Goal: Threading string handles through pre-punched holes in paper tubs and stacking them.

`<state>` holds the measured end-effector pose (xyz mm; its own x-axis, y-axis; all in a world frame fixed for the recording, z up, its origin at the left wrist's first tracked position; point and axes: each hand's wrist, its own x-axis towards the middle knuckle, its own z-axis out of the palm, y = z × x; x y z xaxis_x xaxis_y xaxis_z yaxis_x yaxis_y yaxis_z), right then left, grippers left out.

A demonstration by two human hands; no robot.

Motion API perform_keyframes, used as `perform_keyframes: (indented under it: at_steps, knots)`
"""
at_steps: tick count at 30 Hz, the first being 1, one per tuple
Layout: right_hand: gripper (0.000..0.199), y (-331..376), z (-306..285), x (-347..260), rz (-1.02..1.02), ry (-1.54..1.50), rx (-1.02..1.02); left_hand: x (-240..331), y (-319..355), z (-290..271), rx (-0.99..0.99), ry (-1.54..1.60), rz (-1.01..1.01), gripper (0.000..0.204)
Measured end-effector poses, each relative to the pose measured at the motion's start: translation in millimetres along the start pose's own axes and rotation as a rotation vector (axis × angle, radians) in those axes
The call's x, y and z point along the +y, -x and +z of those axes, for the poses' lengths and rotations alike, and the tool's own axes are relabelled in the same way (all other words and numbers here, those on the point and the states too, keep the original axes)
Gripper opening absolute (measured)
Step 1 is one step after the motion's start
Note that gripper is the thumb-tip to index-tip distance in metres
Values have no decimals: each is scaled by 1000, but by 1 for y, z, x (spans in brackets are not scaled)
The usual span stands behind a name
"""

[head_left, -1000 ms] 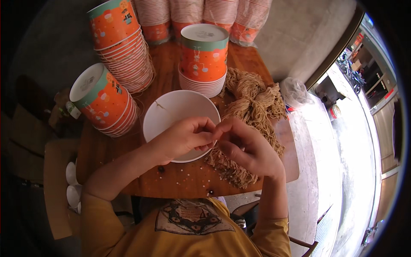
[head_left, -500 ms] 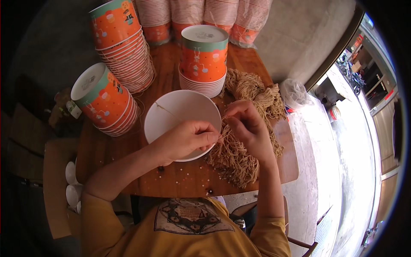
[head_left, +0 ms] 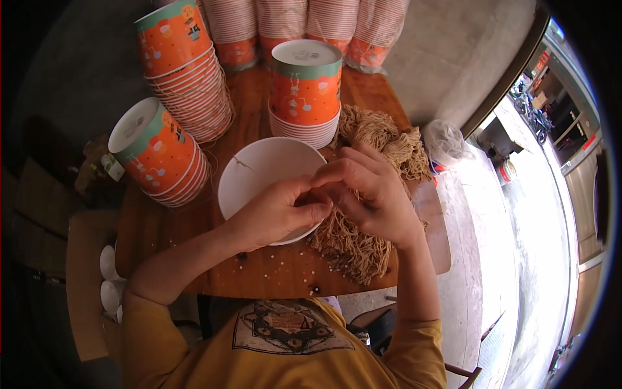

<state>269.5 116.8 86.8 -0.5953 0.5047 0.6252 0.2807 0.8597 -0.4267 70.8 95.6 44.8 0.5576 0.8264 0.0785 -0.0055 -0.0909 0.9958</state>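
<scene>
A white paper bucket [head_left: 249, 165] stands mouth up on the table, and a short piece of thin tan string [head_left: 243, 162] shows at its inner far wall. My left hand [head_left: 275, 211] lies over the bucket's near right rim, fingers pinched. A strand of string seems to be in that pinch, though the fingertips are mostly covered. Meeting it from the right is my right hand [head_left: 366, 188], its fingers bent and closed at the left fingertips; what they hold is hidden. Under and beyond my right hand lies a tangled heap of tan paper string [head_left: 353, 249].
Upside-down stacks of orange and green paper buckets stand at the left [head_left: 155, 152], far left [head_left: 178, 58] and centre back [head_left: 306, 84]. Behind are plastic-wrapped bucket stacks [head_left: 334, 26]. White bits dot the wooden table [head_left: 220, 275]. A plastic-lined pail [head_left: 446, 146] is at right.
My right hand has moved left from over the string heap to my left fingertips. My left hand stays nearly in place over the bucket rim.
</scene>
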Motion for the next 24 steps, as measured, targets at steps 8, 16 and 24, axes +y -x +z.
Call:
perform_keyframes:
  at_steps: [8, 16, 24]
  knots:
    - [18, 29, 20, 22, 200, 78, 187, 9, -5, -1, -56, 73, -222, 14]
    - [20, 67, 43, -8, 354, 73, 278, 6, -13, -2, -44, 218, -320, 15]
    - [19, 69, 54, -23, 352, 117, 354, 7, -13, -1, -38, 222, -336, 13]
